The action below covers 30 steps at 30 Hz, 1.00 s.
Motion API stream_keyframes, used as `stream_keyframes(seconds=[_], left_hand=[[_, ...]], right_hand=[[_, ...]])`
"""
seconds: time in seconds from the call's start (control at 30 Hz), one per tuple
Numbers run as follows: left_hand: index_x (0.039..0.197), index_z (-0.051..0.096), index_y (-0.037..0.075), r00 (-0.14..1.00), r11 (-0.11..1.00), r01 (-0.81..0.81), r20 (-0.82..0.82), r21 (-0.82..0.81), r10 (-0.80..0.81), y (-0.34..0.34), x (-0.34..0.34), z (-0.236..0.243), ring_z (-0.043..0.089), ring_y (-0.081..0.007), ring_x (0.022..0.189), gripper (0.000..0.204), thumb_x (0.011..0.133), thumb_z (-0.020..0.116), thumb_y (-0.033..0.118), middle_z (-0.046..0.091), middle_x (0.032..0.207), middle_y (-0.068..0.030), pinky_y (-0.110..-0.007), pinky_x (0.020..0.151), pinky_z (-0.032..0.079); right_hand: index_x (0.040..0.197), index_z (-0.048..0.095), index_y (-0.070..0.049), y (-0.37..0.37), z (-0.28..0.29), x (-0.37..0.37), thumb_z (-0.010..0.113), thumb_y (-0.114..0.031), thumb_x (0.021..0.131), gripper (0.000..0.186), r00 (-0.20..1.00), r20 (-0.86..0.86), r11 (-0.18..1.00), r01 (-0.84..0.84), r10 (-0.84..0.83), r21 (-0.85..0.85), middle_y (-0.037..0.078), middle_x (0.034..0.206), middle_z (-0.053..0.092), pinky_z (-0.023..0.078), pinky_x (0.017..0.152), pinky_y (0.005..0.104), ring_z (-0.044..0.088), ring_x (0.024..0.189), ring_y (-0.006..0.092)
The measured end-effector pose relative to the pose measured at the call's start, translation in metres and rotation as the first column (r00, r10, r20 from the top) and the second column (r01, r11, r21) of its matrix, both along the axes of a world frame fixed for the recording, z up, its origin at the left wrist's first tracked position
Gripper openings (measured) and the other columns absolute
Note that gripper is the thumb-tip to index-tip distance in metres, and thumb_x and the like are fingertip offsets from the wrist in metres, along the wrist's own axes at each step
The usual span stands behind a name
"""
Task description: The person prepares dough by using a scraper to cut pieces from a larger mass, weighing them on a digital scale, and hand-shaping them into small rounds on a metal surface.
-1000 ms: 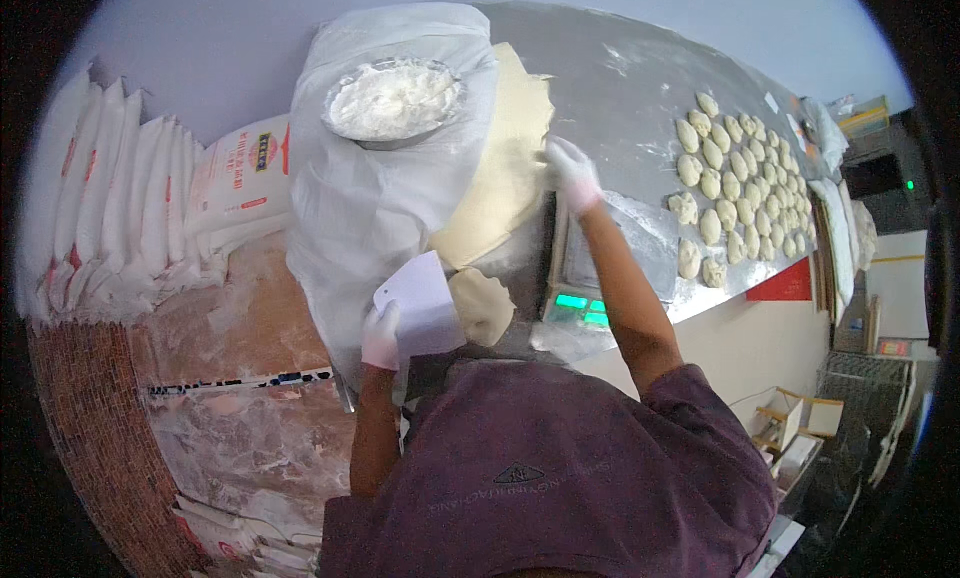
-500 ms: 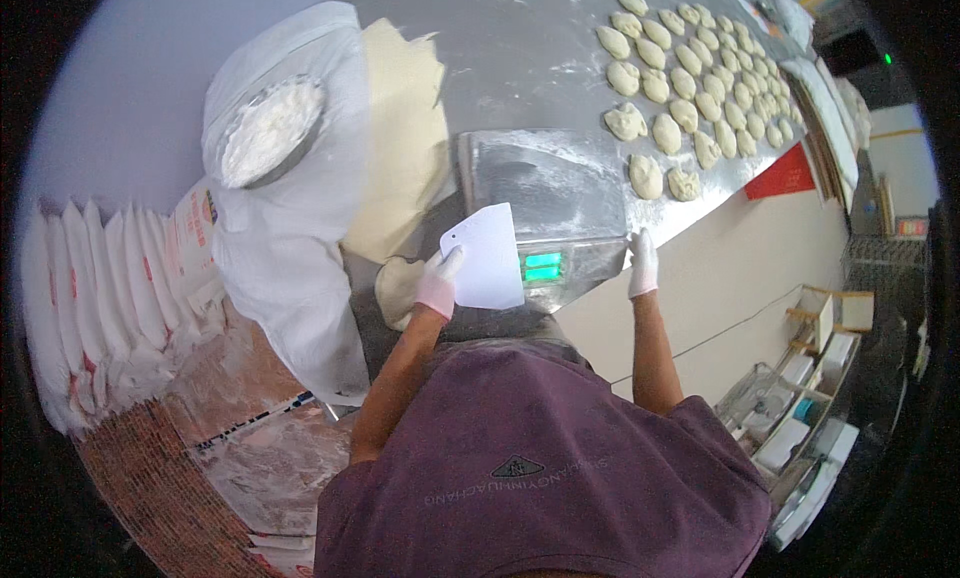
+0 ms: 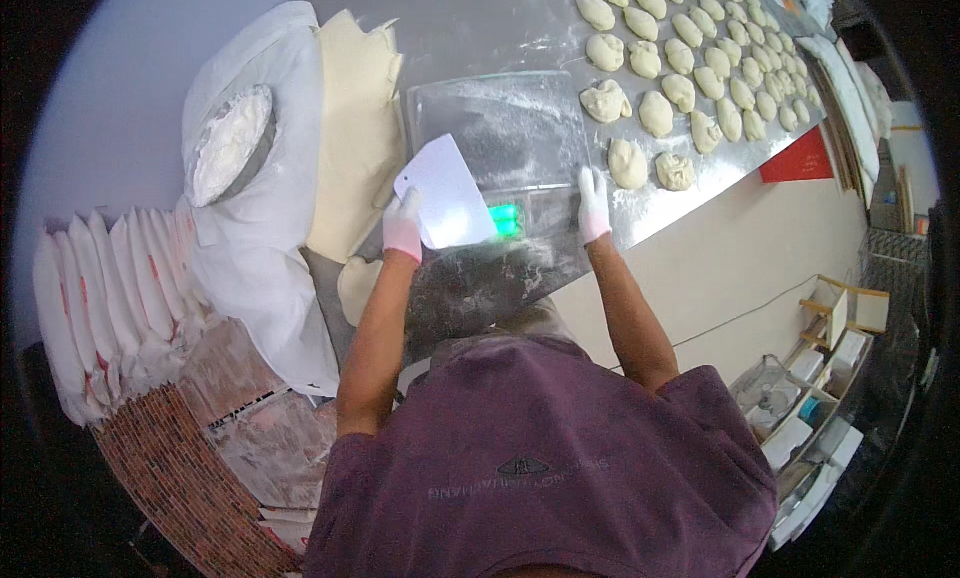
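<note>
One broad grey table [image 3: 440,38] sweeps across the top and centre of the frame! White sheeting [image 3: 265,203] drapes the upper left, a pale dough slab [image 3: 350,138] right alongside. Mid-frame sits the scale [image 3: 500,128], while dozens of dough pieces [image 3: 656,114] fill the upper right. Over the scale's lower-left corner, a white scraper [image 3: 445,188], pinched in the left hand's [image 3: 403,226] grip! At the scale's right edge, the right hand [image 3: 594,206], fingers extended; whether its grip holds anything, I can't tell. The little green display [image 3: 507,220] glows beside the scraper.
</note>
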<state>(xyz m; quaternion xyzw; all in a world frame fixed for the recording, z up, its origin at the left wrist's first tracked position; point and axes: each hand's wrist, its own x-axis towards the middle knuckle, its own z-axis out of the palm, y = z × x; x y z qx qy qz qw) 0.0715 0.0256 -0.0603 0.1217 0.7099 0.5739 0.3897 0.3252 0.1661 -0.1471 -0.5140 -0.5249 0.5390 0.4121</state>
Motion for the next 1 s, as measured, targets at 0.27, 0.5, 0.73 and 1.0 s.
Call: stream_keyframes(seconds=[0.27, 0.5, 0.73, 1.0], left_hand=[[0.115, 0.052, -0.007, 0.989, 0.974, -0.099, 0.132, 0.201, 0.074, -0.021, -0.052, -0.026, 0.055, -0.0168, 0.095, 0.038, 0.091, 0.048, 0.022, 0.059, 0.108, -0.0097, -0.029, 0.085, 0.042], [0.103, 0.059, -0.005, 0.965, 0.976, -0.209, -0.174, -0.057, 0.196, -0.139, -0.057, 0.036, 0.060, -0.0292, 0.087, 0.036, 0.084, 0.054, 0.024, 0.064, 0.095, -0.0177, -0.035, 0.076, 0.044], [0.108, 0.060, 0.008, 0.695, 0.822, 0.061, -0.567, -0.566, -0.442, -0.137, -0.038, 0.041, 0.055, -0.0397, 0.095, 0.040, 0.088, 0.044, 0.039, 0.059, 0.103, -0.0213, -0.041, 0.080, 0.044], [0.098, 0.062, 0.009, 0.549, 0.785, 0.180, -0.602, -0.593, -0.580, -0.084, -0.008, 0.005, 0.059, -0.0387, 0.085, 0.047, 0.085, 0.041, 0.050, 0.062, 0.091, -0.0195, -0.045, 0.074, 0.045]], right_hand=[[0.120, 0.045, 0.009, 0.028, -0.008, 0.019, 0.053, -0.026, 0.087, 0.049, 0.982, 0.187, 0.981, -0.008, -0.029, 0.193, 0.022, 0.117, 0.051, 0.033, 0.098, 0.0340, 0.046, 0.113, 0.0277], [0.109, 0.058, -0.003, -0.078, 0.063, -0.038, 0.050, -0.011, 0.086, 0.026, 0.838, 0.230, 0.836, -0.532, 0.495, 0.137, 0.013, 0.107, 0.060, 0.041, 0.092, 0.0324, 0.055, 0.102, 0.0232], [0.111, 0.056, -0.001, -0.148, 0.034, -0.170, 0.058, -0.022, 0.076, 0.040, 0.627, 0.495, 0.566, -0.772, 0.602, 0.289, 0.021, 0.113, 0.055, 0.040, 0.093, 0.0373, 0.051, 0.109, 0.0323], [0.093, 0.057, -0.001, -0.170, 0.006, -0.122, 0.061, -0.019, 0.072, 0.029, 0.584, 0.629, 0.624, -0.757, 0.514, 0.193, 0.021, 0.093, 0.056, 0.043, 0.081, 0.0428, 0.053, 0.091, 0.0368]])
